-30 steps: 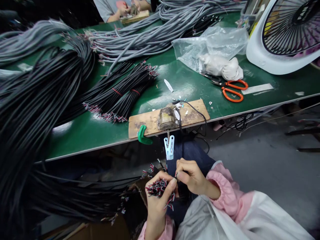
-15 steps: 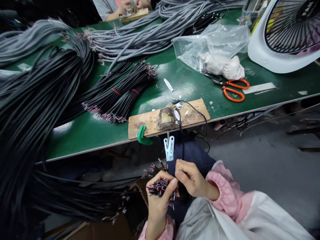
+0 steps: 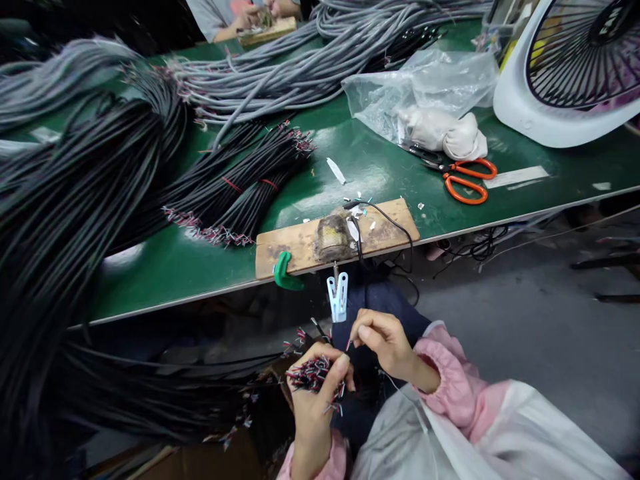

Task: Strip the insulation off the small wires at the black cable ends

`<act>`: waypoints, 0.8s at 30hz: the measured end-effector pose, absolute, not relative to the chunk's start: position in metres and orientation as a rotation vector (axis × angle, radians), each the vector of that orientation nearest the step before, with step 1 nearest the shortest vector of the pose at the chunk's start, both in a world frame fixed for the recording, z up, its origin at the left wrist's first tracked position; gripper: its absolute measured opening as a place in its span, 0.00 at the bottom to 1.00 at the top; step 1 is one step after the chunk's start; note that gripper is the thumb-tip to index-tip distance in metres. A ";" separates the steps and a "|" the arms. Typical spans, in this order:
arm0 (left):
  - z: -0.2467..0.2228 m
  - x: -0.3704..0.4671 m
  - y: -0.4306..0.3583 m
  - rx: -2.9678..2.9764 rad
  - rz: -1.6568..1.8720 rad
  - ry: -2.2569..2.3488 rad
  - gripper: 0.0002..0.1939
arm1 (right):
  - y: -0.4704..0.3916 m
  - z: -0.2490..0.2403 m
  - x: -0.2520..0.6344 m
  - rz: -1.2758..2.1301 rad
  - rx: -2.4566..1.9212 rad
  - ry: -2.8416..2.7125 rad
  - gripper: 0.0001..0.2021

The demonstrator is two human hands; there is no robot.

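Observation:
My left hand [image 3: 314, 407] is wrapped round a bundle of black cables [image 3: 311, 375], whose stripped red, white and black wire ends stick out above the fist. Just to its right, my right hand [image 3: 389, 343] pinches the thin coloured wire end [image 3: 349, 344] of one cable between thumb and forefinger. Both hands are over the lap, below the table edge. Straight ahead of them, a light blue clothespin [image 3: 337, 297] sits on the shaft of a small, dusty motor [image 3: 334, 240]. That motor rests on a wooden board [image 3: 290, 243], and a green clamp [image 3: 285, 272] grips the board's front edge.
Tied black cable bundles [image 3: 235, 180] lie on the green table [image 3: 175, 283], with grey cables [image 3: 265, 80] behind. Orange-handled scissors [image 3: 467, 180], a plastic bag [image 3: 425, 83] and a white fan [image 3: 520, 100] are on the right. Another person's hands [image 3: 255, 15] show at the far side.
My right hand has come slightly up and away from my left, so a wire end now shows between them. The left hand has shifted a little to the left with its bundle.

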State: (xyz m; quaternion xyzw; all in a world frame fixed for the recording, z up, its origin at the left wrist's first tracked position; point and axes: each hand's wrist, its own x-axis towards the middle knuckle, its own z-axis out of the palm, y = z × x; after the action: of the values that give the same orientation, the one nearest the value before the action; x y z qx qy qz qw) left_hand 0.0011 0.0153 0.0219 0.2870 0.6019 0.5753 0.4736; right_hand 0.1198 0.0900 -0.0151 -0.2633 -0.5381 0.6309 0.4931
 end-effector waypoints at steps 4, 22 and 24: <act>0.022 0.000 0.014 0.688 1.410 1.444 0.11 | 0.090 -0.007 0.122 1.459 -0.656 -1.387 0.08; 0.016 -0.008 0.015 0.841 1.361 1.511 0.08 | 0.088 -0.004 0.121 1.351 -0.672 -1.383 0.06; 0.018 -0.008 0.016 0.829 1.365 1.488 0.08 | 0.089 -0.003 0.123 1.356 -0.668 -1.399 0.05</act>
State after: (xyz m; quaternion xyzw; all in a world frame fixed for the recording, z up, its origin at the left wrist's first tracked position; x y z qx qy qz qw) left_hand -0.0075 0.0160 0.0182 0.3370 0.6048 0.5548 0.4613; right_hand 0.1227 0.0888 -0.0032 -0.2778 -0.5822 0.5644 0.5150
